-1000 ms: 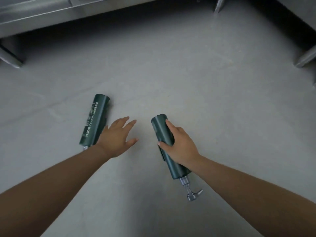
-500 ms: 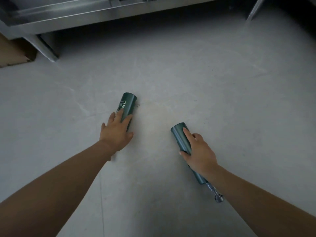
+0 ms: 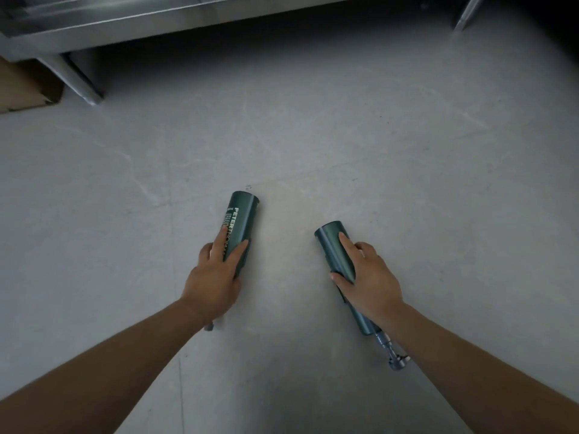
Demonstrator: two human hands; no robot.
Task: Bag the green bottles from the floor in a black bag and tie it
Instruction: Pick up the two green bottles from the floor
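Two dark green pump bottles lie on the grey floor, bases pointing away from me. My left hand [image 3: 216,274] wraps around the left bottle [image 3: 242,214], which carries white lettering; its pump end is mostly hidden under my wrist. My right hand [image 3: 371,277] grips the plain right bottle [image 3: 333,242], whose silver pump sticks out below my wrist. No black bag is in view.
A stainless steel unit [image 3: 125,23] with a slanted leg [image 3: 83,86] stands along the back. A brown cardboard piece [image 3: 25,89] lies at the far left. Another metal leg [image 3: 466,14] shows at the top right.
My left hand has moved onto the left bottle and closed around it. The right hand has kept hold of its bottle. The view has shifted left.
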